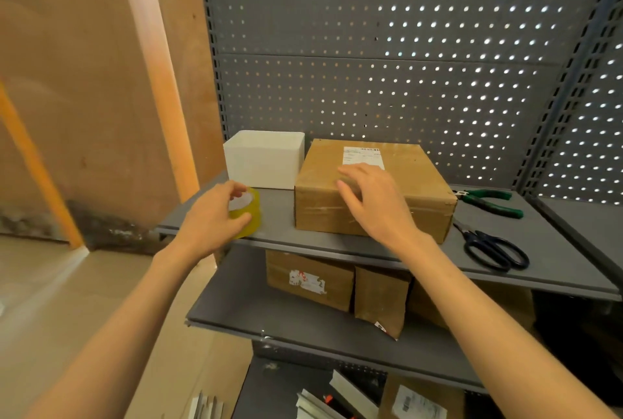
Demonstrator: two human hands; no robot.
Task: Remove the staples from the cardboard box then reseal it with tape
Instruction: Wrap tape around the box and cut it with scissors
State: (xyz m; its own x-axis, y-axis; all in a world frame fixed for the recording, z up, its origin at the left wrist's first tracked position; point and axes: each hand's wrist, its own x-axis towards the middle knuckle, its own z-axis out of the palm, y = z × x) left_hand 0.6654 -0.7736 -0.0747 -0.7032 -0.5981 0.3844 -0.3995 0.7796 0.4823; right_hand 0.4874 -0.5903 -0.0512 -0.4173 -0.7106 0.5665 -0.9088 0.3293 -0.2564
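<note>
Left hand [215,216] curled around a yellowish roll of clear packing tape [245,213] at the near left edge of the grey metal shelf [421,250]. Right hand [374,202], fingers spread and relaxed, resting on the closed brown cardboard box [404,179] mid-shelf, gripping nothing. Further right, green-handled pliers [488,202] and dark-handled scissors [492,248] lying on the shelf.

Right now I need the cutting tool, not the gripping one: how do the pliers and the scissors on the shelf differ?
The pliers have green handles; the scissors have dark ones with finger loops. The pliers lie farther back, the scissors near the front edge. Both lie right of the cardboard box.
</note>
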